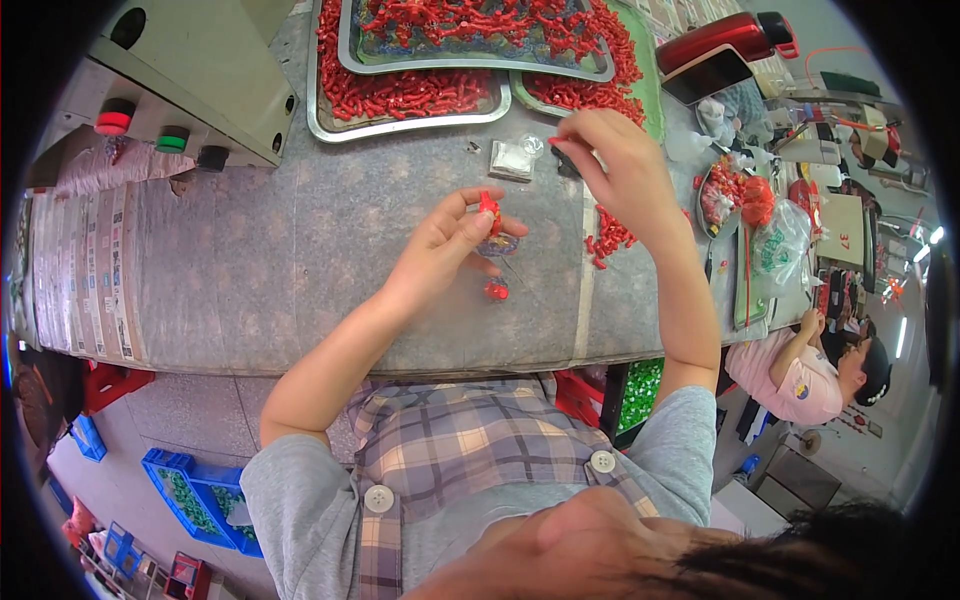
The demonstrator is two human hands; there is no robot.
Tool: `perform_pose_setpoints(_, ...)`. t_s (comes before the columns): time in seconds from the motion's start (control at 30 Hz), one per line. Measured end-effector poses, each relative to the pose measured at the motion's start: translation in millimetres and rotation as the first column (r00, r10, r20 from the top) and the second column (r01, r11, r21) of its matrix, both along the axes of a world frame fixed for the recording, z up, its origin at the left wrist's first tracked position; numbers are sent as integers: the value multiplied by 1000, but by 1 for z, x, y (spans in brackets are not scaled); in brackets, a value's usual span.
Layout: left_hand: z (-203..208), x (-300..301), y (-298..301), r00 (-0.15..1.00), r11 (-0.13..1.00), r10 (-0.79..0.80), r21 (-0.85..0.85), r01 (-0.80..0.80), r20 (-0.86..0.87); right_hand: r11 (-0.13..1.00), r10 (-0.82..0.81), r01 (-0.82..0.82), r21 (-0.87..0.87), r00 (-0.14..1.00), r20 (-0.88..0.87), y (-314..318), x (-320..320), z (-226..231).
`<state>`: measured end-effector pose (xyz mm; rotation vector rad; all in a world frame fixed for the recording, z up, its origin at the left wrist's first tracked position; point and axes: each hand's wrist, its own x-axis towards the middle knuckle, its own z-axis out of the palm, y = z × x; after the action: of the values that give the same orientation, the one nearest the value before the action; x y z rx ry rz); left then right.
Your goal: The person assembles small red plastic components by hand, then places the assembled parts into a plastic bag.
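Note:
Near the middle of the table, my left hand (pixel 437 245) is closed in a pinch on a small red plastic piece (pixel 488 204), held upright between thumb and fingers. Just below it is a purplish, partly clear bit (pixel 498 243) by my fingers. Another small red piece (pixel 496 290) lies on the table under that hand. My right hand (pixel 622 165) is raised to the right, thumb and forefinger pressed together; a tiny spot of red shows at the tips, too small to name. A small dark object (pixel 566 163) is just beneath those fingertips. Beside it sits a square silvery block (pixel 512 160).
Metal trays (pixel 410 130) of red pieces stand at the back, one stacked on top (pixel 480 70). Loose red pieces (pixel 607 238) lie beneath my right forearm. A grey machine (pixel 200 75) with buttons is at left, a red flask (pixel 720 45) at back right. A person (pixel 795 375) sits at right.

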<state>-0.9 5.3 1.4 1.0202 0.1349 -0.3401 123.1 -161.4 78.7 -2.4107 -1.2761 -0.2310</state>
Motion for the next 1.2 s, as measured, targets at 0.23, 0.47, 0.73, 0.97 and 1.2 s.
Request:
perform_pose_setpoints(0.23, 0, -5, -1, 990, 966, -135, -225, 124, -35, 968, 43, 95, 233, 849, -527, -12, -55, -6)
perform_pose_setpoints(0.47, 0, -5, -2, 990, 981, -141, -133, 140, 3, 967, 72, 74, 243, 838, -540, -14, -63, -16)
perform_pose_setpoints(0.73, -10, -6, -3, 971, 998, -48, 56, 36, 233, 972, 130, -95, 214, 979, -155, -15, -69, -24)
perform_pose_setpoints(0.97, 1, -10, -2, 988, 995, -60, 92, 47, 144, 981, 155, -158, 115, 987, 37, -21, -72, -21)
perform_pose_setpoints(1.2, 5, -13, -2, 984, 976, -97, 208, 64, 152, 966, 243, -231, -118, 964, 107, -29, -74, -21)
